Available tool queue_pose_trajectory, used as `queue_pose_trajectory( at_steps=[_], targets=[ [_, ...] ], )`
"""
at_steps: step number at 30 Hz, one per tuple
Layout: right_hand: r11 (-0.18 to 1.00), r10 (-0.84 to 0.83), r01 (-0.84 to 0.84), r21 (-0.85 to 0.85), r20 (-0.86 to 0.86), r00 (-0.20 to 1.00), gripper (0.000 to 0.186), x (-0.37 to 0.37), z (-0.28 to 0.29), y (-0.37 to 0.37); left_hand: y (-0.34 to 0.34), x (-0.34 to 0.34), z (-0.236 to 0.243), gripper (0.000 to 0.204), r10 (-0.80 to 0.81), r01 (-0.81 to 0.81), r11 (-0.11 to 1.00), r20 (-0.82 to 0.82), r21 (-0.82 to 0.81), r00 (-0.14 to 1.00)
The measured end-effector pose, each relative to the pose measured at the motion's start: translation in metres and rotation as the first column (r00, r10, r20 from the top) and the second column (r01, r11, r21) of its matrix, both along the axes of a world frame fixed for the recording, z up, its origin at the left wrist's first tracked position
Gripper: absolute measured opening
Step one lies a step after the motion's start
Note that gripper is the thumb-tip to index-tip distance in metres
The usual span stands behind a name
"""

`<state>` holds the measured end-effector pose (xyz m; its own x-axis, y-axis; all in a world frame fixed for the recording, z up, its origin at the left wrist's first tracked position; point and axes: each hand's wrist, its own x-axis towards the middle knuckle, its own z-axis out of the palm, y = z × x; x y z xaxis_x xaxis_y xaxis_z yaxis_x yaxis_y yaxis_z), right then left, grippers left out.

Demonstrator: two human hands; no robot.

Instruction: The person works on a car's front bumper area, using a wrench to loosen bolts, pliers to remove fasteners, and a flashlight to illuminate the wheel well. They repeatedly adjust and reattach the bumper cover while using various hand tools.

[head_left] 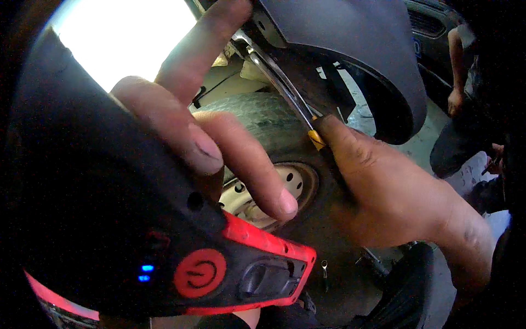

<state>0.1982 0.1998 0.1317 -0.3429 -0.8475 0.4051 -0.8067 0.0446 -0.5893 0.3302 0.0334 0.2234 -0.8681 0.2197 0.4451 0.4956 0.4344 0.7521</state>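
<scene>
My left hand [181,115] grips a black-and-red work light [268,241], which fills the left side close to the camera. Its fingers come over the light's edge, and one stretches up beside the glaring white panel [126,38]. The light has a round red power button [200,273] and small blue indicators. My right hand [389,186] is closed around the yellow-and-black grip of a long, slim chrome tool [282,82], which looks like pliers. The tool's far end reaches up to the edge of a dark car fender [339,27]; its exact contact is hidden behind my left fingertip.
Below the fender is a tyre [252,118] with a pale, holed steel wheel [290,178]. A spanner [325,268] lies on the floor near my legs. At the right, a person [460,82] is beside another dark vehicle [430,27]; a further hand [496,159] shows lower down.
</scene>
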Motion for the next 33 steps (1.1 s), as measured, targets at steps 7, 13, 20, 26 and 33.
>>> queue_pose_trajectory(
  at_steps=[7,13,20,26,33],
  targets=[
    [0.998,-0.054,0.053,-0.024,-0.011,0.999,0.058,0.000,-0.003,-0.002,-0.005,-0.003,0.004,0.028,-0.038,0.037,0.998,-0.029,-0.046,0.999],
    [0.946,-0.099,0.122,-0.302,0.089,0.991,0.051,-0.009,-0.044,-0.018,-0.011,-0.016,-0.012,0.030,-0.031,0.032,0.999,-0.026,0.011,0.999],
    [0.987,0.021,-0.001,-0.160,0.128,0.992,0.055,-0.024,-0.042,0.005,-0.006,-0.025,-0.025,0.032,0.009,-0.006,0.998,-0.052,0.060,0.999],
    [0.991,0.088,-0.077,-0.109,0.099,0.991,0.076,-0.018,-0.034,0.008,0.001,-0.026,-0.046,0.034,0.098,-0.084,0.989,-0.109,0.125,0.989],
    [0.991,0.081,-0.083,-0.110,-0.020,0.997,0.079,-0.032,-0.039,0.006,-0.012,-0.040,-0.046,0.035,-0.024,0.017,0.998,-0.131,-0.058,0.991]
  ],
)
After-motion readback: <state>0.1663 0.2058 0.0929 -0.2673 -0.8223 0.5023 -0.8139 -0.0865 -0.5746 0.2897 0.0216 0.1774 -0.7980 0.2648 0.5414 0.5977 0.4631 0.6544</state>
